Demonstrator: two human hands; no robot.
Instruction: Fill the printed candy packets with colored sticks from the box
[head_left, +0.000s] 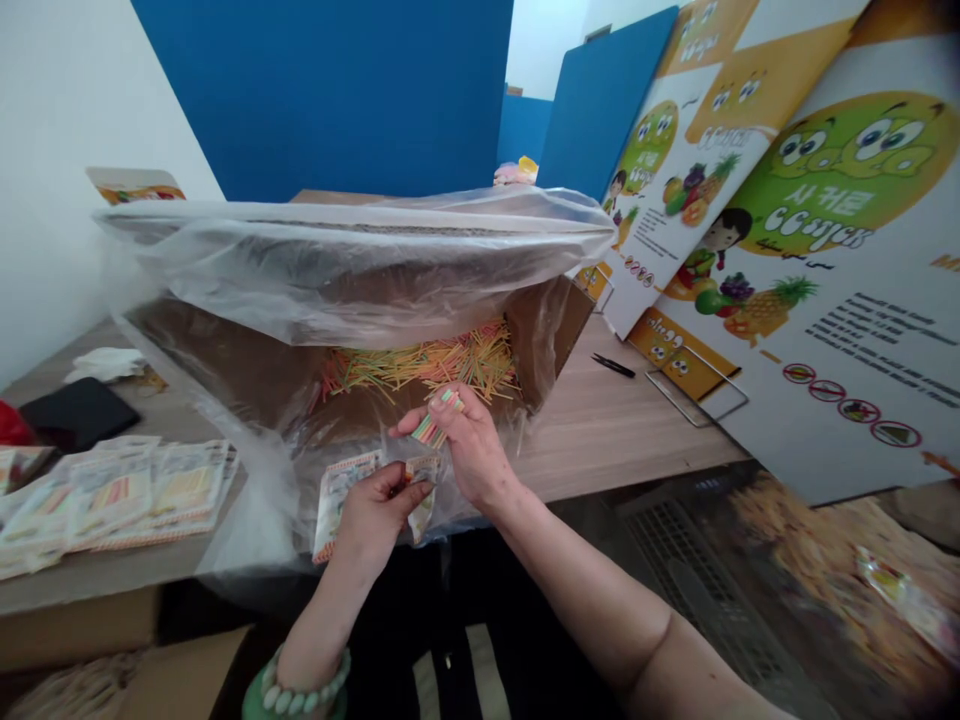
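My right hand [472,440] is closed around a small bundle of thin multicoloured candy sticks [431,430], above the front edge of a plastic-lined cardboard box. Just below and to its left, my left hand [384,508] pinches a small printed pouch [422,505] between thumb and fingers. More printed packaging [331,500] shows on the other side of that hand; whether it is a second pouch, I cannot tell. Inside the box [559,335] lies a loose heap of similar sticks [427,362]. Clear plastic film [255,520] drapes over its sides and front.
Several stick-filled packets [112,495] overlap at the table's left, near a black flat object [81,412] and white tissue [105,365]. Black tweezers [613,365] lie right of the box. Large printed display panels [795,250] stand at the right.
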